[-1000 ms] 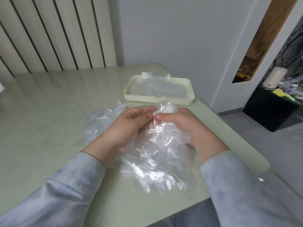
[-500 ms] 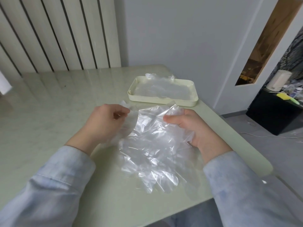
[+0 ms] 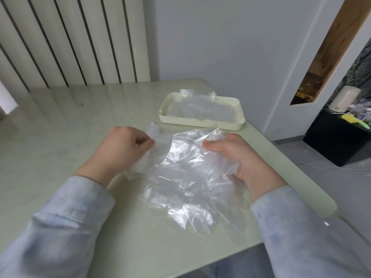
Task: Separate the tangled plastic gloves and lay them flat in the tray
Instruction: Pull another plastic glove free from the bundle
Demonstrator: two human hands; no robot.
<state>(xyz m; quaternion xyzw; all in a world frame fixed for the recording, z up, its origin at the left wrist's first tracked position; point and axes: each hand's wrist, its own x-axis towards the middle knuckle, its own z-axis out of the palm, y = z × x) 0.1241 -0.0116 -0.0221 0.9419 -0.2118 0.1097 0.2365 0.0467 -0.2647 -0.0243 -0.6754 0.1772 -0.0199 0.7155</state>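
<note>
Mid-job: one glove opened out over the table, not yet in the tray.
The glove sits dead centre, long axis 6–12, fingers toward 6 I think; the film is clear and hard to read. The right hand grips its bunched cuff at 2. The left hand pinches the opposite edge at 10, over a crumpled clump left to sort. The tray at 1 already holds flat gloves.

On the pale green glossy table, the cream rectangular plastic tray sits far right with flat clear plastic gloves in it; before it, a spread clear plastic glove lies between the left hand and right hand, with crumpled clear gloves at its left.
</note>
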